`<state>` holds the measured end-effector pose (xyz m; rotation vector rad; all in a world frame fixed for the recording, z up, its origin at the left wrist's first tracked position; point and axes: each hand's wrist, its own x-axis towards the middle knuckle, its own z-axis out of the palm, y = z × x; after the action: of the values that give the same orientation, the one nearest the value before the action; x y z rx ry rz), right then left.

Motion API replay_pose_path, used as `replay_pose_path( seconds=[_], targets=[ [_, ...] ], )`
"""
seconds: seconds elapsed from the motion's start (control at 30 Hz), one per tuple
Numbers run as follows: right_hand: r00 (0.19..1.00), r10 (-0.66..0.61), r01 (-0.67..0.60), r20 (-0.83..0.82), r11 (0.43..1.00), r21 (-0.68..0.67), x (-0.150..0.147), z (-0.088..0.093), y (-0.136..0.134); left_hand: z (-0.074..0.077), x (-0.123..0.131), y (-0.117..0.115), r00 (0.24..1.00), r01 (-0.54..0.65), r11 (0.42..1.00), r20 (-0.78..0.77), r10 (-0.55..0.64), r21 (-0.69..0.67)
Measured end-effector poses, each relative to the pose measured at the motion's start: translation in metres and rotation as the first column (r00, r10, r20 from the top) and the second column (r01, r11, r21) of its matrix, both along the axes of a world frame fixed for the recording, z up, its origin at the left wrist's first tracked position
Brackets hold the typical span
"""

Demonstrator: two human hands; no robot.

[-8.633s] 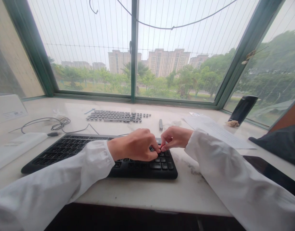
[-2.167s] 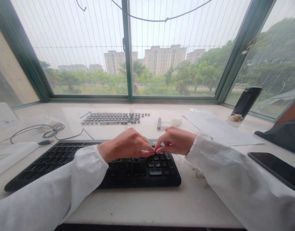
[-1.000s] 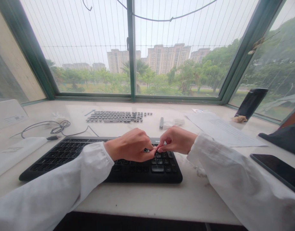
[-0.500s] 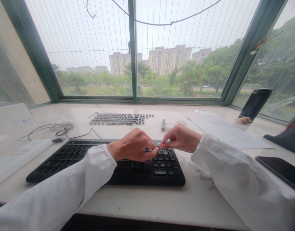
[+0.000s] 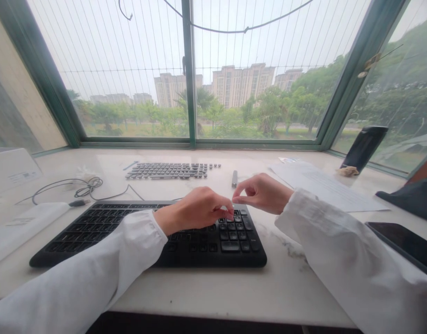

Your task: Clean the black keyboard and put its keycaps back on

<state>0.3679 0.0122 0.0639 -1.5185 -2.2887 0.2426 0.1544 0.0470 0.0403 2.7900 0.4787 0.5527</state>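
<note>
Two hands (image 5: 194,209) (image 5: 264,193), one keyboard (image 5: 213,247)

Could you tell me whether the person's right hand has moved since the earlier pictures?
Yes: the right hand has lifted off the black keyboard, toward the window; its fingertips now show beyond the far edge.

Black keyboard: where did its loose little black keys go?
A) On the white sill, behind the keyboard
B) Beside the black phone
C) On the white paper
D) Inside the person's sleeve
A: the loose black keycaps lie in neat rows on the white marble sill, behind the black keyboard.
</note>
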Motion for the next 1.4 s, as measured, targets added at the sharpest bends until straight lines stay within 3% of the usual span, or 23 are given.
replay_pose_path(
  seconds=[0.5,1.4],
  targets=[
    [1.000,-0.005,0.005,0.012,1.000,0.010,-0.0002,-0.0010,0.0021,-0.0023,0.0036,-0.0023,0.989,-0.146,0.989,-0.033,0.146,-0.006],
    [0.998,-0.039,0.039,0.048,0.999,0.006,0.0002,-0.0028,0.0051,-0.0053,0.0028,-0.0030,0.987,-0.157,0.982,-0.026,0.161,0.102]
  ],
)
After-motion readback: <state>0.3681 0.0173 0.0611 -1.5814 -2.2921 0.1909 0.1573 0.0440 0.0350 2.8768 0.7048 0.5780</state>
